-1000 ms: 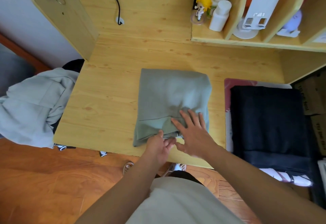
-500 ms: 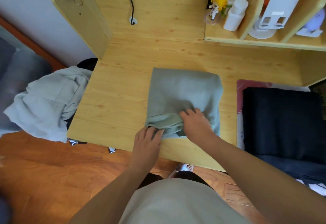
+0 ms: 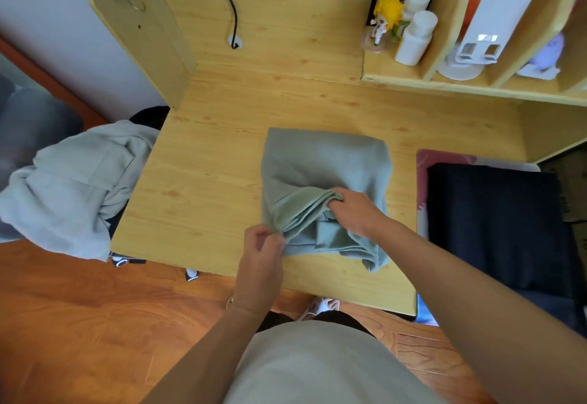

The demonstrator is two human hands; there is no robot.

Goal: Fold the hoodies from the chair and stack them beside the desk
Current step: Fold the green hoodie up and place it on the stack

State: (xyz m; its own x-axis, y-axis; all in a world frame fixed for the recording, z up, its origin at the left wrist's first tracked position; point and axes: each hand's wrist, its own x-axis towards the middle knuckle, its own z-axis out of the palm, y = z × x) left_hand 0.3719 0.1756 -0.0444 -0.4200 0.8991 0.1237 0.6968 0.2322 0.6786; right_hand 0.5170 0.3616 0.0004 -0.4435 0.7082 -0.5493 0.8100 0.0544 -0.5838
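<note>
Sage-green cloth, the hoodie (image 3: 324,165), lies folded near the front edge of the wooden surface (image 3: 206,181), likely so its near end can be turned over before stacking. The left hand (image 3: 262,257) pinches the near-left corner, fingers (image 3: 270,238) curled narrow. The right hand (image 3: 355,213) has its fingers tucked into bunched layers, gripping them. Another pale hoodie (image 3: 70,181) waits heaped at left.

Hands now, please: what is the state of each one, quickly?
Left hand: closed, pinching the near edge of the green hoodie.
Right hand: closed, gripping the hoodie's lifted fold.
</note>
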